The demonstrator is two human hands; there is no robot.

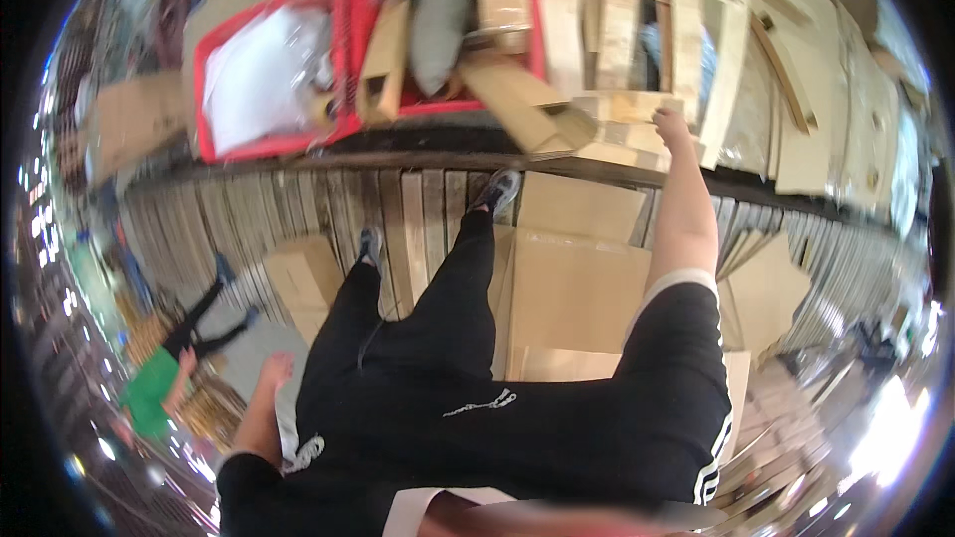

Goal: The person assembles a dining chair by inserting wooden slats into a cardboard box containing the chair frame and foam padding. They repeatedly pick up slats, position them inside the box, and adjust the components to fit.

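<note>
My right arm reaches forward to a pale wooden slatted frame (619,25) at the far right of centre. There my right hand (673,126) has its fingers curled over the frame's near slat (627,107). Left of that hand, a long open cardboard box (522,104) lies slanted with its end toward me. My left hand (277,368) hangs low at my left side, away from the bench. It is small and blurred, so its fingers cannot be made out. A whitish patch (286,413) shows beside the left forearm; what it is stays unclear.
A red crate (204,89) holds white sheeting; another red crate (353,30) holds cardboard and a grey roll. Flat cardboard (582,283) lies on the slatted wooden floor (403,229) by my legs. More cardboard (766,293) stands right. A person in green (151,398) is at left.
</note>
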